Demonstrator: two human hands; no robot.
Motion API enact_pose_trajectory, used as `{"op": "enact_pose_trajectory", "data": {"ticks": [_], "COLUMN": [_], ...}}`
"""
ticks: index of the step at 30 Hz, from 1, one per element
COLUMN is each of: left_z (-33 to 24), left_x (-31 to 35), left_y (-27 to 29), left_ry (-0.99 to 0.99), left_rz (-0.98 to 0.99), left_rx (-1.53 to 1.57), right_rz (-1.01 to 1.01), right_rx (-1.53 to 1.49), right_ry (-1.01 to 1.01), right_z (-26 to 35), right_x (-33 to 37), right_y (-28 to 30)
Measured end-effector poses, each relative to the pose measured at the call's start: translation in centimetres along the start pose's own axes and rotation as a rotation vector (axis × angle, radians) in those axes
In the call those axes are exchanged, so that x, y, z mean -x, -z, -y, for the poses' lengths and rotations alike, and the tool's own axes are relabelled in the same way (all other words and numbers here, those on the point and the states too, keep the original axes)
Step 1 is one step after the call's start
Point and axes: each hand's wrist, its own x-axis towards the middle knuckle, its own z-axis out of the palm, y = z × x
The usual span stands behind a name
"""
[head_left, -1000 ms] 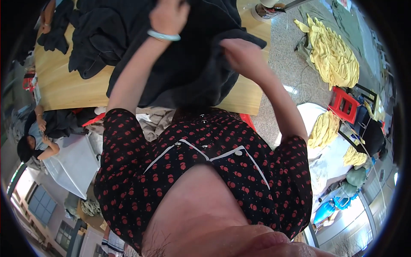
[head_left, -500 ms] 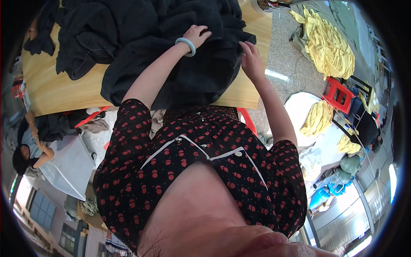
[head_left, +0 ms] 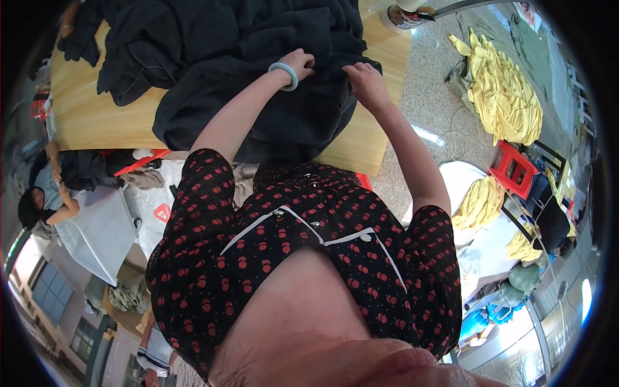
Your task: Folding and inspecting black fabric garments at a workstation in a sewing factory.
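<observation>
A large heap of black cloth (head_left: 258,116) covers much of the wooden table (head_left: 103,129) and hangs over its near edge. My left hand (head_left: 300,63), with a pale bangle (head_left: 285,76) at the wrist, is closed on the cloth, fingers curled and thumb pressed in. To its right, my right hand (head_left: 367,84) pinches the same cloth near its right edge. The fingertips of both hands sink partly into the dark folds. Some black cloth stretches between the two hands.
A container (head_left: 400,18) stands at the table's far right corner. Yellow cloth (head_left: 503,90) lies in a pile on the floor at right, near a red stool (head_left: 514,169). At left another person (head_left: 55,193) sits by a white panel (head_left: 97,226).
My right hand has moved slightly left, toward my left hand, and its fingers have closed on the cloth. My left hand's fingers are curled tighter. The whole view has shifted a little.
</observation>
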Motion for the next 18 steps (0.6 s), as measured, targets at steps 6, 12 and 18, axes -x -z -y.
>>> {"op": "enact_pose_trajectory", "data": {"ticks": [6, 12, 18], "left_z": [-6.4, -8.9, -8.7], "left_x": [4.8, 6.7, 7.7], "left_y": [10.3, 7.8, 5.5], "left_ry": [-0.156, -0.090, -0.021], "left_rz": [-0.521, -0.587, -0.511], "left_rx": [0.070, 0.631, 0.882], "right_rz": [-0.005, -0.262, -0.250], "right_rx": [-0.379, -0.362, -0.491], "right_ry": [0.485, 0.202, 0.084], "right_z": [10.3, 6.6, 5.4], "right_x": [1.5, -0.7, -0.9], "right_y": [10.8, 8.7, 6.4]}}
